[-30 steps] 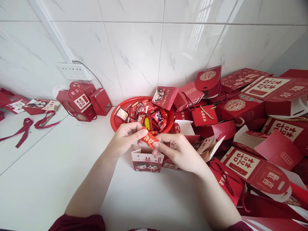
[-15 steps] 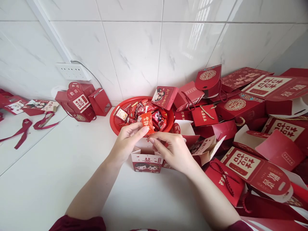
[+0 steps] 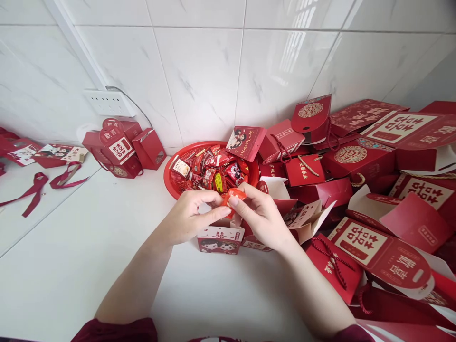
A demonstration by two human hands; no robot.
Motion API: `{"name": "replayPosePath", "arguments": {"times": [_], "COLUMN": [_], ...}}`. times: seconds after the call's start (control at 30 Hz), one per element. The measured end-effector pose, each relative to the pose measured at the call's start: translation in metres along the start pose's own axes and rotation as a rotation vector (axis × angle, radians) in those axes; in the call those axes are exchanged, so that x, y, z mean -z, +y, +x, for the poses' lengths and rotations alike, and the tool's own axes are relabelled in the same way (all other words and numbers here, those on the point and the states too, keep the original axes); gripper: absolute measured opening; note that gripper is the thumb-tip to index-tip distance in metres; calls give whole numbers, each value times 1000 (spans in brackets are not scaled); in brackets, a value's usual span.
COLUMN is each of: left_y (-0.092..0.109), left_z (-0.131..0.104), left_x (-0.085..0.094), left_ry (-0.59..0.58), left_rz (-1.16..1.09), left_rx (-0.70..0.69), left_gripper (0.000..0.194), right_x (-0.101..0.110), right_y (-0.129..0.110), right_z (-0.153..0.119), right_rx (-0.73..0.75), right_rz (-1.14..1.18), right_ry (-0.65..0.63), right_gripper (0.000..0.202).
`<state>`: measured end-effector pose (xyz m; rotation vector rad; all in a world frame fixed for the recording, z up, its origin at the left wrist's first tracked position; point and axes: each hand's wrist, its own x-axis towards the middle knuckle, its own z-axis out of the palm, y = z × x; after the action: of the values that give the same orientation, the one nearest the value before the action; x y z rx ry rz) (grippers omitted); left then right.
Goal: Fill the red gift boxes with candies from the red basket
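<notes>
Between my two hands is a small candy in a shiny orange-red wrapper (image 3: 233, 197). My left hand (image 3: 194, 213) pinches its left side with thumb and fingers, and my right hand (image 3: 261, 216) pinches its right side. Just below them stands an open gift box (image 3: 220, 240) with two cartoon faces on its front; my hands partly cover its mouth. Right behind is a red plastic basket (image 3: 171, 184) holding many wrapped candies (image 3: 210, 175), among them a yellow-labelled one.
On the right lies a large heap of red gift boxes (image 3: 363, 242), some folded open, some with rope handles. Red boxes (image 3: 119, 149) stand by the wall at the left, below a power strip (image 3: 110, 103). Dark red ribbons (image 3: 35, 190) lie on the white table (image 3: 89, 242).
My right hand has moved up to the candy and now grips it too. The candy has come lower and slightly right, tilted, its printed side no longer facing me.
</notes>
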<state>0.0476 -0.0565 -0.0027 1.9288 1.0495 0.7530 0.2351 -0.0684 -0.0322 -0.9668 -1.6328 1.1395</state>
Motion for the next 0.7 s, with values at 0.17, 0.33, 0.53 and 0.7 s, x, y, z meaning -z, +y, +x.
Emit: {"name": "replayPosePath", "arguments": {"times": [0.17, 0.33, 0.53, 0.7], "left_y": [-7, -3, -8, -20], "left_z": [-1, -5, -4, -2], "left_x": [4, 11, 18, 13], "left_ry": [31, -15, -97, -223], "left_rz": [-24, 12, 220, 383], "left_rx": [26, 45, -49, -89], "left_gripper": [28, 25, 23, 17], "right_x": [2, 2, 2, 7], "right_y": [1, -1, -8, -11], "right_z": [1, 0, -8, -19], "right_rx": [-8, 8, 198, 454], "right_rz": [81, 98, -149, -202], "right_ry": [-41, -41, 319, 514], "right_gripper": [35, 34, 20, 9]}}
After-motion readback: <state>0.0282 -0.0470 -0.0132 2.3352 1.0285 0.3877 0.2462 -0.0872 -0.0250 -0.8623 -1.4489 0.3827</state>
